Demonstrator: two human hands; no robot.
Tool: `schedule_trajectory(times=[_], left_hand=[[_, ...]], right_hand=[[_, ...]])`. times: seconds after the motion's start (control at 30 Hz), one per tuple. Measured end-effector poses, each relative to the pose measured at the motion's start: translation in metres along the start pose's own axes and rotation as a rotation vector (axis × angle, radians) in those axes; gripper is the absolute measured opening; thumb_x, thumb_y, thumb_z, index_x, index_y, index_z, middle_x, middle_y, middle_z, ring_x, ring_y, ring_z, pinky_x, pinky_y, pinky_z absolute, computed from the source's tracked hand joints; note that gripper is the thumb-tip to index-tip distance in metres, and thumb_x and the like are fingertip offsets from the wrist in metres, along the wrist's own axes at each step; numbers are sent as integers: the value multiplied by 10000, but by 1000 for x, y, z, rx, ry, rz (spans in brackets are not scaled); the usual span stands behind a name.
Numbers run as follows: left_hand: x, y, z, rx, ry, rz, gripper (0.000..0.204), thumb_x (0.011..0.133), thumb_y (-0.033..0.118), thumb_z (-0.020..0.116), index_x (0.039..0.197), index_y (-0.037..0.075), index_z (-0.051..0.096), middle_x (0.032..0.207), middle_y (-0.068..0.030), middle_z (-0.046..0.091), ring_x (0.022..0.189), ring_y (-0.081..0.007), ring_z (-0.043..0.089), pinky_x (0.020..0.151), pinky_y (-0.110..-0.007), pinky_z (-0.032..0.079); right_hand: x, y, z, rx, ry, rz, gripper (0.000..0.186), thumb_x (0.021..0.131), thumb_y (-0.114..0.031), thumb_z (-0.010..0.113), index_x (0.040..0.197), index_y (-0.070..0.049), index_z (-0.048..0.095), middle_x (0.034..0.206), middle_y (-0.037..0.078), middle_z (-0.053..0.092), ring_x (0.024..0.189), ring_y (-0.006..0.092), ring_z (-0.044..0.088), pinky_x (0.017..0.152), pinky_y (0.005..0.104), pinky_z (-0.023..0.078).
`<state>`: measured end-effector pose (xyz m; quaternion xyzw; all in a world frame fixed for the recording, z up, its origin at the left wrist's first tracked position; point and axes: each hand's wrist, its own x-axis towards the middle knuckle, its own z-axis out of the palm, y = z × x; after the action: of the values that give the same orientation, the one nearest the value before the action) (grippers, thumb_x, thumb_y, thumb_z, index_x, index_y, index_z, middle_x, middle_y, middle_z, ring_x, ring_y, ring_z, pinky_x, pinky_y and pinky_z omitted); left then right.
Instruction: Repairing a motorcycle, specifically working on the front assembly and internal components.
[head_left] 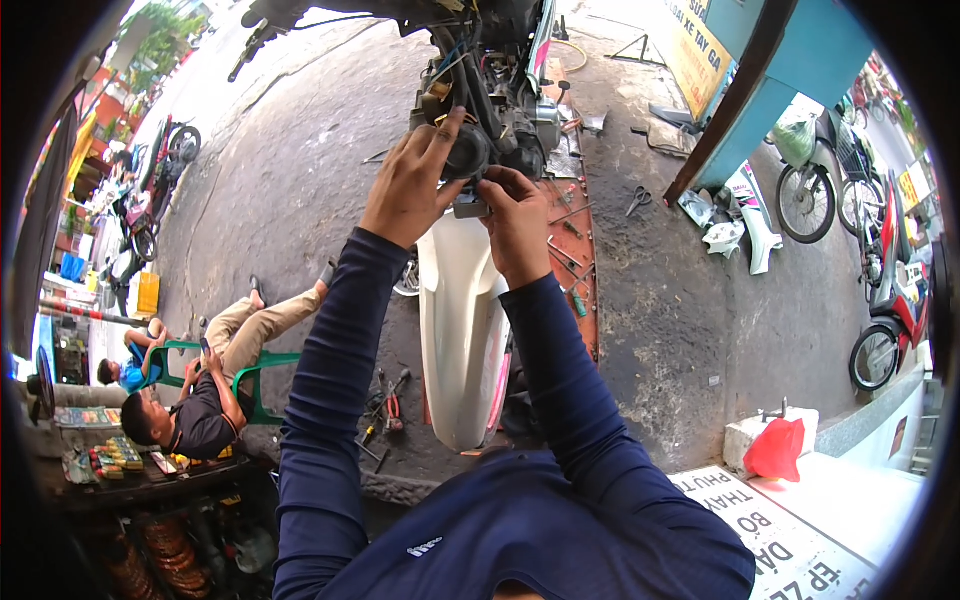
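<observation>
A stripped-down motorbike (478,80) stands in front of me, its wires and frame bare. My left hand (412,185) is closed round the left side of a round black part (467,153) that looks like a horn, index finger stretched up along it. Just below its lower right edge, my right hand (517,225) pinches with thumb and fingertips; what lies between them is hidden. A small grey block (470,208) sits beside those fingertips. Under both hands the white front mudguard (450,330) reaches toward me.
Wrenches and a green-handled screwdriver (578,302) lie on a reddish board (585,330) to the right. Scissors (638,201) rest on the ground beyond. Red-handled pliers (393,408) lie left of the mudguard. A person (195,405) sits on a green chair (262,400) at left; parked motorbikes (885,300) stand far right.
</observation>
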<state>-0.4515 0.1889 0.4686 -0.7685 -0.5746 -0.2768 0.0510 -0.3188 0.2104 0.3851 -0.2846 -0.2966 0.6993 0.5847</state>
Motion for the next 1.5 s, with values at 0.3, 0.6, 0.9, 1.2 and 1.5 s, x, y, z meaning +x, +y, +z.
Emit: schedule_trajectory(times=[0.3,0.6,0.9,1.2,1.5], left_hand=[[4,-3,-8,-23,-45,76,812,679,-18,768,1405,169,457,1191,-132,584,1044,-337,595,891,-398,491],[6,-2,-2,-49,7,20,801,671,-34,754,1387,160,450,1092,-143,587,999,-346,600,864,-410,491],[-12,14,16,-45,264,-439,717,652,7,772,1280,84,435,939,-159,664,819,-310,640,733,-373,502],[-34,8,35,-933,279,-929,208,768,95,750,933,-30,725,764,-33,684,650,-98,605,607,-240,473],[-28,17,41,-1201,275,-1010,192,788,130,687,932,2,693,795,-32,662,673,-101,591,598,-263,459]], right_hand=[[14,-7,-3,42,-75,130,201,800,-17,689,993,12,639,818,37,669,612,50,559,498,185,387],[17,-13,1,91,-71,195,151,788,0,687,929,24,639,795,53,667,606,57,569,492,186,402],[24,-10,-9,25,-109,223,136,790,12,672,922,15,641,783,53,670,629,77,601,523,190,442],[21,-13,-8,103,-133,260,150,801,15,660,946,41,631,856,100,677,719,164,664,648,285,561],[21,-21,1,-52,-96,245,139,780,-11,671,906,41,645,787,86,658,675,155,645,583,284,552]])
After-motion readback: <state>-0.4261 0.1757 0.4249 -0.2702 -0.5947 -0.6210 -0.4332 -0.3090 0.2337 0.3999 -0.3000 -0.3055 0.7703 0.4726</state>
